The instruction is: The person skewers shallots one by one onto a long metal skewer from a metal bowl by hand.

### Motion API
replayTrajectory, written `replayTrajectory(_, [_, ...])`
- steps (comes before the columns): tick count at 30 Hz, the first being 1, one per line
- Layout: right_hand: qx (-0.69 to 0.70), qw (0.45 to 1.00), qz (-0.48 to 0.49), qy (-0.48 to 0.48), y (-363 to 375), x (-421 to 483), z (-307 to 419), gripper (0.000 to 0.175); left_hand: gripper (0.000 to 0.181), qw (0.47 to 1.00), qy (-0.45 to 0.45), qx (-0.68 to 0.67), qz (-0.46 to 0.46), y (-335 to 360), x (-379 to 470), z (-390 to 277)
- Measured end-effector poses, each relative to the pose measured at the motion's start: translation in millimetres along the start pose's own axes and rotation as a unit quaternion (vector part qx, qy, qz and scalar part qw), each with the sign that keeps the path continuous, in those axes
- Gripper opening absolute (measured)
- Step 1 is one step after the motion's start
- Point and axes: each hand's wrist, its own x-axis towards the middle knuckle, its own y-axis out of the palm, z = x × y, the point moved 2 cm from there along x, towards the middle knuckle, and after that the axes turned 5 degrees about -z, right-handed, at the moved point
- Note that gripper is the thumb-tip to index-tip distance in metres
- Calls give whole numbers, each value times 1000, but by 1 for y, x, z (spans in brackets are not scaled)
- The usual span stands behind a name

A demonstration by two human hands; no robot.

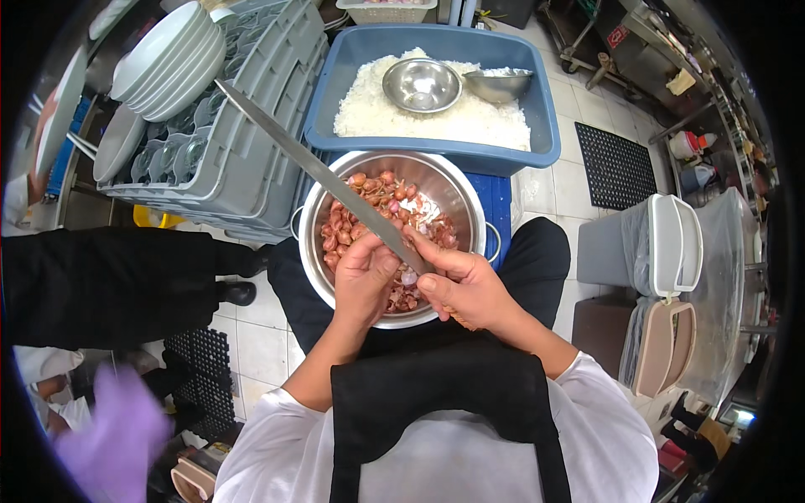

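A large steel bowl (pixel 478 207) with two side handles stands before me, between my knees. Red shallots (pixel 343 229) and loose peels fill part of it. My right hand (pixel 462 280) grips the handle end of a long knife (pixel 314 166), whose blade points up and to the left across the bowl. Close beside the blade is my left hand (pixel 371 273), fingers curled over the bowl near its lower part. Whether it holds a shallot cannot be told. Between the hands a pale, peeled-looking shallot (pixel 409 277) shows.
Beyond the bowl is a blue tub (pixel 434 146) of white rice with two metal bowls. Grey glass racks (pixel 251 151) carry stacked white bowls (pixel 170 60) at left. A co-worker's black apron (pixel 113 286) is near on the left; lidded bins (pixel 663 245) stand right.
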Motion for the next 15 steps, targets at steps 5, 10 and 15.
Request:
replayTrajectory(5, [7, 1000, -9, 19, 0, 0, 2, 58, 30, 997, 12, 79, -8, 6, 2, -1])
replayTrajectory(10, [40, 999, -31, -4, -6, 4, 4, 57, 33, 998, 16, 53, 15, 5, 1, -1])
replayTrajectory(15, [22, 998, -55, -12, -26, -1, -3, 56, 33, 1000, -19, 22, 1, 4, -2, -6])
